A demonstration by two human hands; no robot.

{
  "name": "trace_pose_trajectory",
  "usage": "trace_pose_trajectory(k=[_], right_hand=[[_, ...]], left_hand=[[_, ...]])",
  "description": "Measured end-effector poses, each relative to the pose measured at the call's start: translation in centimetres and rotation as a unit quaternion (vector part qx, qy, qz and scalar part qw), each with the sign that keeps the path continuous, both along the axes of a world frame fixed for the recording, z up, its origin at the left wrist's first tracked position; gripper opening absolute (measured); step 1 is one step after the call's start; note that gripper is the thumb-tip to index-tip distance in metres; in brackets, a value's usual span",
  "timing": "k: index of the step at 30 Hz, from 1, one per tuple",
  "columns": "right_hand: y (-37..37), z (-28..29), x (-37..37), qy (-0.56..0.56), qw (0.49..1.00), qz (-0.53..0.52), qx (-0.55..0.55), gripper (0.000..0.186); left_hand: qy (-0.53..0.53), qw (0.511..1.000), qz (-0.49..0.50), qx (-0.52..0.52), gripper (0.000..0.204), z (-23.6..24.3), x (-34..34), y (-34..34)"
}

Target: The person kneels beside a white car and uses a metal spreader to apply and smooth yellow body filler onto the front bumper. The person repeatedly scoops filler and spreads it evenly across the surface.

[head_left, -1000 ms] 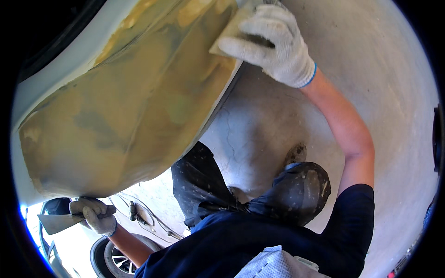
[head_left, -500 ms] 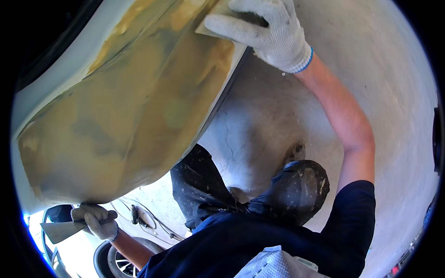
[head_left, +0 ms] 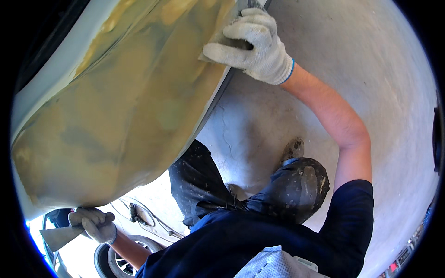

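Observation:
My gloved right hand [head_left: 252, 48] grips a thin, pale flat piece [head_left: 217, 44], perhaps a spreader, against the right edge of a car body panel [head_left: 120, 120] covered in patchy olive-yellow coating. Its fingers are bent round the piece, whose far part is mostly hidden. Below the panel's lower left edge, my gloved left hand [head_left: 92, 224] is closed on a putty knife [head_left: 59, 238], its wide metal blade pointing out to the left.
Concrete floor [head_left: 361, 116] lies below, with my knees [head_left: 299, 185] bent near the panel. A loose wheel [head_left: 118, 259] and a hose with a tool fitting [head_left: 133, 213] lie at the lower left. Dark trim [head_left: 44, 41] borders the upper left.
My right hand rose half a second ago and has since come back down, a little left of where it began. The left hand still holds the knife, slightly lower in view.

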State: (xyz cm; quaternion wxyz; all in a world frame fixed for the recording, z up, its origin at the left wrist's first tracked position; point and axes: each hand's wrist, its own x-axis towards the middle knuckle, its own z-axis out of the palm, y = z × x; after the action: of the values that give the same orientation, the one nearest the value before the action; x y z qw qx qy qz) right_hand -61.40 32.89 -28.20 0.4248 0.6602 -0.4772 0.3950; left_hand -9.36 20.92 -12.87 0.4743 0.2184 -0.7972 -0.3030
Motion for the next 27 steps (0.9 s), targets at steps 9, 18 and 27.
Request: trace_pose_trajectory(k=[9, 18, 27], right_hand=[[6.3, 1.3, -0.1, 0.042, 0.982, -0.014, 0.184, 0.047], [2.0, 7.1, -0.8, -0.007, 0.999, -0.04, -0.004, 0.053], [-1.7, 3.6, -0.8, 0.002, 0.998, 0.003, -0.063, 0.057]], left_hand=[[0.023, 0.999, 0.045, 0.013, 0.029, -0.2, -0.9, 0.4], [0.028, 0.998, 0.056, 0.004, 0.028, -0.3, -1.3, 0.1], [0.023, 0.996, 0.088, 0.01, 0.032, 0.1, -2.4, 1.6]])
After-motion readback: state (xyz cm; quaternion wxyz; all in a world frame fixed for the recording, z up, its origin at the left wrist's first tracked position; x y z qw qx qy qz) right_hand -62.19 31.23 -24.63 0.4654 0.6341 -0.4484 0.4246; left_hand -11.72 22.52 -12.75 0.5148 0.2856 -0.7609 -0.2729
